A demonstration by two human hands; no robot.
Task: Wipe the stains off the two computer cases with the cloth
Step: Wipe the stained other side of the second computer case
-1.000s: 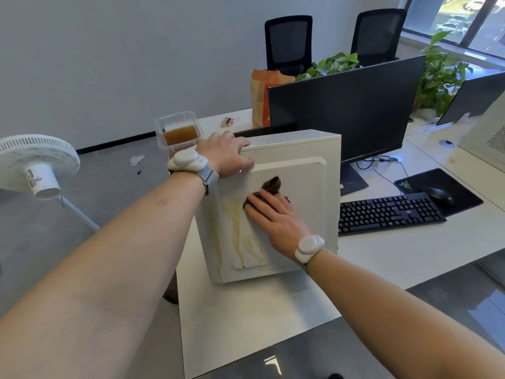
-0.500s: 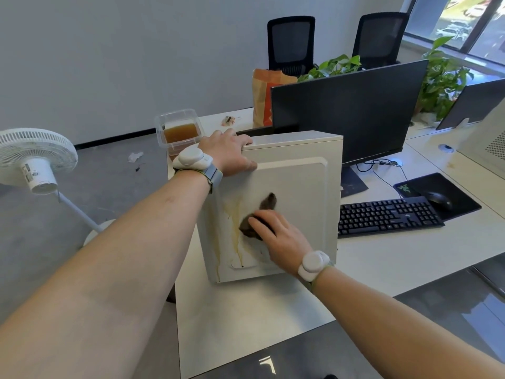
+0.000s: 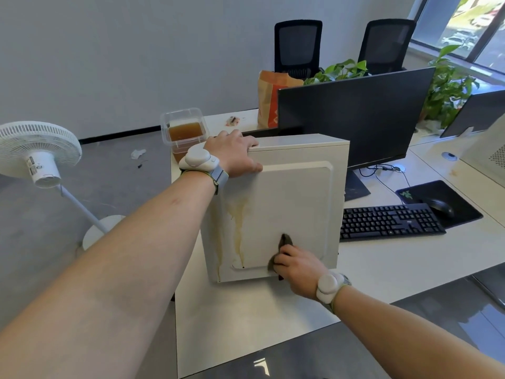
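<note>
A white computer case (image 3: 295, 198) stands upright on the white desk (image 3: 246, 318). Yellow-brown drip stains (image 3: 237, 228) run down the left part of its side panel. My left hand (image 3: 235, 157) grips the case's top left corner, fingers over the top and thumb on the panel. My right hand (image 3: 296, 266) holds a dark brown cloth (image 3: 281, 248) pressed against the panel's lower edge. A second white case (image 3: 492, 154) shows partly at the far right edge.
A clear tub of brown liquid (image 3: 184, 129) sits behind the case. A black monitor (image 3: 355, 116), keyboard (image 3: 388, 220) and mouse (image 3: 441, 207) on its pad lie to the right. A white floor fan (image 3: 38, 151) stands left of the desk.
My right hand has slid the cloth down the panel from its middle to the lower edge. My left hand has kept its grip on the top corner.
</note>
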